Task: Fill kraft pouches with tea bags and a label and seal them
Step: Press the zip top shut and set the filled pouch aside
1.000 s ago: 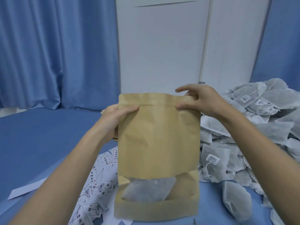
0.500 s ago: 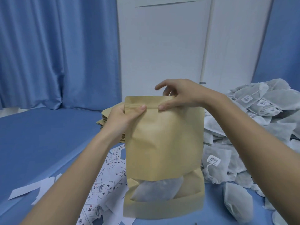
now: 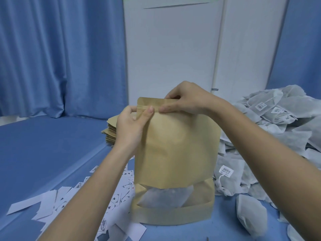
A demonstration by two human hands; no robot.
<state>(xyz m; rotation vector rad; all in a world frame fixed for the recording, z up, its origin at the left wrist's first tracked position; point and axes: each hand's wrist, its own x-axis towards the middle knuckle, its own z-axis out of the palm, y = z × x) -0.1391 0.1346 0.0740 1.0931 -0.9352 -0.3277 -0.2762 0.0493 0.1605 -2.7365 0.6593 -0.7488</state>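
On the blue table the pouch (image 3: 175,150) stands upright, both hands pinching its zip strip: left hand (image 3: 131,126) near the corner, right hand (image 3: 188,100) beside it. It looks light and soft, so better hold it at the stiffer top.

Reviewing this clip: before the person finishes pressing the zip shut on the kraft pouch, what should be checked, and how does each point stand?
1. Kraft pouch upright on the table: ok.
2. Tea bag visible through the window: ok.
3. Label inside: cannot tell.
4. Left hand grip pinching the zip strip: ok.
5. Right hand grip pinching the top edge beside it: ok.
6. Zip closed along its full width: cannot tell.
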